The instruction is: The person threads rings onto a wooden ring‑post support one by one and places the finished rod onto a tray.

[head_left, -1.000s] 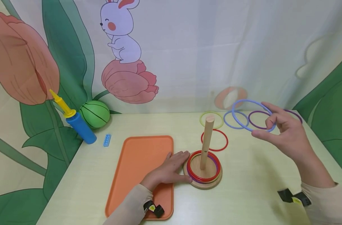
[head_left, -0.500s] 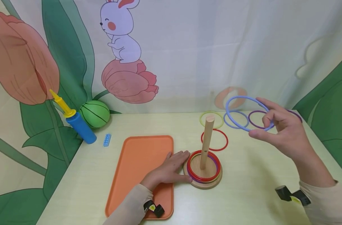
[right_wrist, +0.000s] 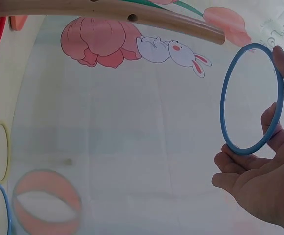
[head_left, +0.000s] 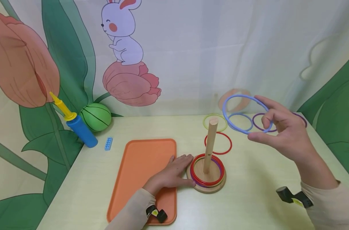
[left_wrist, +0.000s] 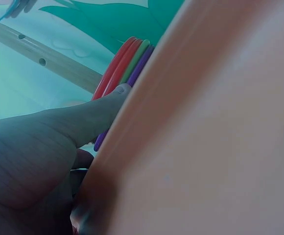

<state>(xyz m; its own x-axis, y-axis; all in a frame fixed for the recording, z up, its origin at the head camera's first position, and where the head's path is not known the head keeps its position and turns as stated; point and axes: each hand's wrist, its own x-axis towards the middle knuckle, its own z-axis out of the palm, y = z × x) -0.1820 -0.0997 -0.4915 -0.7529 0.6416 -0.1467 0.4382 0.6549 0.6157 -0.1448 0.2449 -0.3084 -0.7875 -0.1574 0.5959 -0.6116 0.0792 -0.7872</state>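
My right hand pinches a blue ring by its right side, raised above the table and tilted. In the right wrist view the blue ring stands apart from the tip of the wooden peg. My left hand lies with fingers straight at the left edge of the round wooden base. The upright peg rises from that base, and red, yellow-green and purple rings lie stacked around its foot. The left thumb reaches the stacked rings in the left wrist view.
An orange tray lies under my left forearm. Behind the peg lie a red ring, a yellow-green ring, another blue ring and purple rings. A blue-and-yellow pump, green ball and blue toy brick stand back left.
My right hand has moved left and slightly up with the blue ring, nearer the peg's top. The left hand has stayed at the base.
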